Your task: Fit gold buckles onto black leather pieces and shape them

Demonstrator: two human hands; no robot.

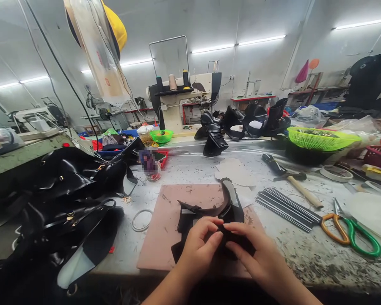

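A black leather piece (220, 212) with a curved strap lies on a pink work board (165, 220) at the near edge of the table. My left hand (198, 245) pinches its lower part, fingers curled over the leather. My right hand (257, 252) presses and grips the same piece from the right, fingers closed on it. The part of the leather under both hands is hidden.
A heap of black bags (66, 199) fills the left side. Scissors with orange and green handles (352, 231), a bundle of dark strips (285, 205) and a hammer (292, 180) lie to the right. A green basket (320, 137), black shoe uppers (241, 123) and a sewing machine (184, 99) stand behind.
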